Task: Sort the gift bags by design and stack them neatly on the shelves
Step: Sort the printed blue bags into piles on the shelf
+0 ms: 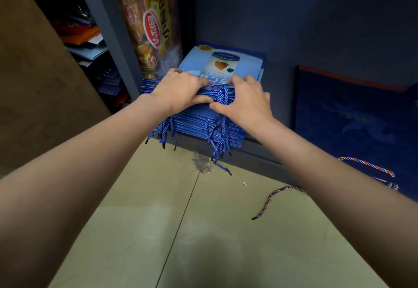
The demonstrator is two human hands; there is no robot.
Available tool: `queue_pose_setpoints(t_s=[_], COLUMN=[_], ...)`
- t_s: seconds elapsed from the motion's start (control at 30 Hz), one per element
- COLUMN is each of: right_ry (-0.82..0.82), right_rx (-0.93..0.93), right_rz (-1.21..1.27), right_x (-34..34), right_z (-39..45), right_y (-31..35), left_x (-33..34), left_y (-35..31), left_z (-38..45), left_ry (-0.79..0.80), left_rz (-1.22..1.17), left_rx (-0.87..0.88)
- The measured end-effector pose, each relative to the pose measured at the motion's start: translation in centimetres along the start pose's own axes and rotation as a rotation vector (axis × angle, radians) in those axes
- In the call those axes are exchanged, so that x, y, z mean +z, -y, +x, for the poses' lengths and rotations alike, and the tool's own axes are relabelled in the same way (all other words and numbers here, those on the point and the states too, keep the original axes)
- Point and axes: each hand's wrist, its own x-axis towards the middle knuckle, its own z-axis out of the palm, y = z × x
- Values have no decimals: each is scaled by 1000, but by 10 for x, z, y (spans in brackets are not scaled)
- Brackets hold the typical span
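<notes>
My fingertips are hidden on top of the bags (203, 115), a light-blue stack at frame centre on the shelf (260, 152) edge; its top print is partly covered. My left hand (181, 92) and right hand (245, 102) curl round its near edge, thumbs pinching. Blue cords (220, 138) dangle. A snack pack (151, 22) stands upper left, a dark bag (352, 115) right.

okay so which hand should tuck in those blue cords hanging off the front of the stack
Probably the right hand: its thumb already rests on the knotted blue cords dangling over the shelf edge. The left hand grips the top of the blue gift bag stack and can steady it.
</notes>
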Motion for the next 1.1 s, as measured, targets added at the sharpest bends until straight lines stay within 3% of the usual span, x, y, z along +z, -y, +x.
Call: queue_pose_setpoints(t_s=[0.43, 0.53, 0.67, 0.73, 0.8, 0.9, 1.1], right_ry=[6, 78, 76, 67, 38, 15, 31], right_rx=[-315, -189, 240, 333, 367, 363, 289], right_rz=[-284, -52, 687, 1008, 1165, 1253, 837], right_x=[-13, -4, -2, 2, 4, 2, -3], right_z=[-10, -18, -28, -34, -38, -40, -70], right_y=[-22, -30, -41, -40, -31, -9, 2], left_x=[6, 15, 6, 1, -1, -4, 3], left_y=[0, -8, -8, -7, -8, -10, -9], left_z=[-9, -19, -15, -12, -12, -14, -17], left_ry=[-3, 10, -28, -57, -67, -67, -15], left_rz=[18, 70, 3, -14, -14, -4, 35], left_rx=[29, 25, -62, -80, -86, -92, -51])
